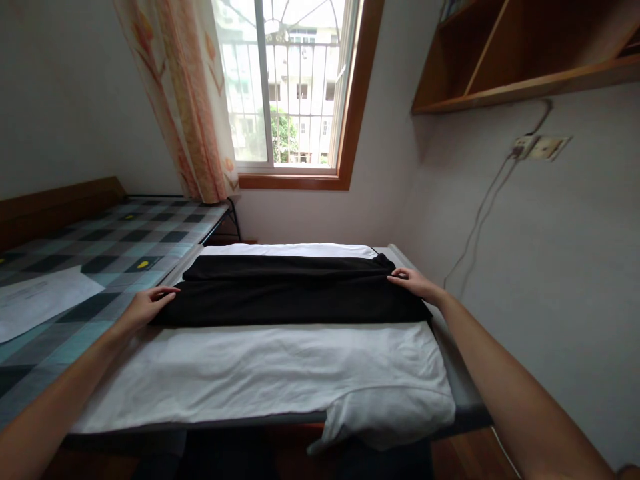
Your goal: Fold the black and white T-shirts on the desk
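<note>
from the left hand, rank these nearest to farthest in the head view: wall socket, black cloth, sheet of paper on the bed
Nearest to the left hand first:
1. black cloth, right at the fingertips, by its left edge
2. sheet of paper, off to the left on the checked bed
3. wall socket, up on the right wall

Lies in a long, flat band just beyond the broad near part of the white shirt [260, 373], running left to right: plain black cloth [295, 300], with a lengthwise fold and a small bunched bit at the far right corner. Along the white shirt, light wrinkles, and at its near right, a loosely drooping short sleeve [385, 413].
</note>
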A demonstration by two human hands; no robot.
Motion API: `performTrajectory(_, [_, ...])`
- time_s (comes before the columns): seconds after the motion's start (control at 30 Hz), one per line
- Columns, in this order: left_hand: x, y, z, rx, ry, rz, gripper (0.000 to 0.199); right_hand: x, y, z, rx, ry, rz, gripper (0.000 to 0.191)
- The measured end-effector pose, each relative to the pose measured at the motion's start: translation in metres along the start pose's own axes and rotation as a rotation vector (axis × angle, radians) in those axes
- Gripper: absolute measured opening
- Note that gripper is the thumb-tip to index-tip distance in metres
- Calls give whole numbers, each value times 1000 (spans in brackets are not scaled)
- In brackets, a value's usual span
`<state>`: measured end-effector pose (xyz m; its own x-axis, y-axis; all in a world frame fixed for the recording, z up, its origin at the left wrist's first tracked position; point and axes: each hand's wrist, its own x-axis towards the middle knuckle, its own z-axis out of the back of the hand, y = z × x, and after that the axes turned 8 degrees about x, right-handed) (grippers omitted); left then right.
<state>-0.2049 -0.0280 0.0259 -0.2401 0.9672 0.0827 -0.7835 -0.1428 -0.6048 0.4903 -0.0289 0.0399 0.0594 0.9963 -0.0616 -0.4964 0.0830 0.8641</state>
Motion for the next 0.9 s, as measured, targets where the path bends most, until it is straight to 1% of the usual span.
performTrajectory(0.07, [-4,-5,2,-3,-2,3,49,-3,0,0,21,21,-23,50])
performTrajectory(0.13, [-8,-10,5,4,-11,-5,47,-3,0,-1,39,11,-21,48])
performTrajectory(0.23, [-13,-15,8,52,-34,-44,47,1,-1,-3,49,-70,-3,44])
performTrajectory(0.33, [-16,-15,11,92,-63,-89,45,5,-3,-4,-45,-169,69,36])
performTrajectory(0.4, [-17,-13,12,121,-63,-96,41,6,-4,-4,-115,-201,109,30])
performTrajectory(0.53, [-17,-6,11,207,-8,-82,35,6,-9,-8,-204,-177,87,17])
performTrajectory(0.67, [-17,0,6,264,-9,-90,37,5,-14,-12,-270,-162,78,12])
performTrajectory(0.73, [-18,1,5,356,11,-79,38,3,-12,-14,-359,-155,78,11])
performTrajectory(0.8, [-22,-1,4,481,14,-88,37,-2,-7,-17,-516,-162,39,14])
performTrajectory(0.87, [-25,-8,2,588,-50,-129,35,-9,4,-24,-707,-234,23,22])
performTrajectory(0.9, [-26,-15,-1,617,-101,-159,35,-12,11,-30,-796,-287,56,26])
